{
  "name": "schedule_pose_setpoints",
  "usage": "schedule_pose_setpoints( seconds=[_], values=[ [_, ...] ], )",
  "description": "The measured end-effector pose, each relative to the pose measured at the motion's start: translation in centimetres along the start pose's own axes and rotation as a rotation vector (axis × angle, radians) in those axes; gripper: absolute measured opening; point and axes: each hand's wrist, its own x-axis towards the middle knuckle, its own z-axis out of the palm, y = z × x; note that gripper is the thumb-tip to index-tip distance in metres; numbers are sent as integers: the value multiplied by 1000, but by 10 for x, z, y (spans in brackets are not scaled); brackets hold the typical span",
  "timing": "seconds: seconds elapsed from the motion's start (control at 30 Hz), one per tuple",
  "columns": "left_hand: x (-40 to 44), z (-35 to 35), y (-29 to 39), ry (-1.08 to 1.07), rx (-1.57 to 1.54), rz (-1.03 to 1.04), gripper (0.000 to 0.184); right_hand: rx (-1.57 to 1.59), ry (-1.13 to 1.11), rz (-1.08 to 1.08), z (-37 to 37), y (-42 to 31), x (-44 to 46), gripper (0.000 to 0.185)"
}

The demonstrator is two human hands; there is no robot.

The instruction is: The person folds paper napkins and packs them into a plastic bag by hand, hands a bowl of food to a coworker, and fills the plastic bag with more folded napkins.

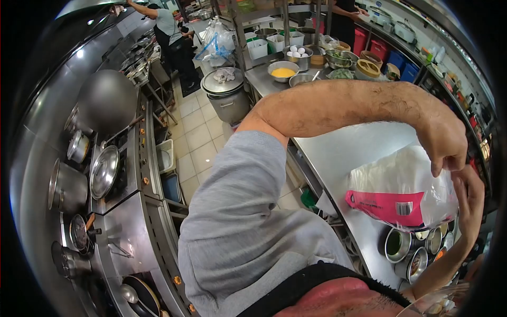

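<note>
A clear plastic bag with a pink label (388, 206) lies on the steel counter (338, 153) at the right. My left hand (443, 137) reaches across from above, its fingers curled and pinched at the bag's far right end. Just below it, my right hand (469, 195) comes up from the lower right, with its fingers against the same end of the bag. The two hands nearly meet there. The bag's contents are hard to make out.
Metal pots of food, one with green contents (397, 244), stand below the bag. Beyond the counter are a bowl of yellow liquid (283, 72) and eggs (298, 52). A lidded stockpot (227, 103) stands on the floor. Stoves line the left; a co-worker (171, 39) stands at the back.
</note>
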Motion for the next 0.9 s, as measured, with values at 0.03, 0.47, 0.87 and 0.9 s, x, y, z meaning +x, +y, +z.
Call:
schedule_pose_setpoints(
  seconds=[0.03,0.47,0.87,0.9],
  values=[
    [-2,-3,6,32,-18,5,16,78,87,21,7,-8,3,9],
    [20,21,21,236,324,215,17,-266,-772,31,51,16,21,14],
    [8,69,-48,460,-302,-392,46,-40,-540,386,-42,33,21,20],
    [5,63,-36,539,-255,-426,29,15,-390,351,-50,46,10,32]
  ],
)
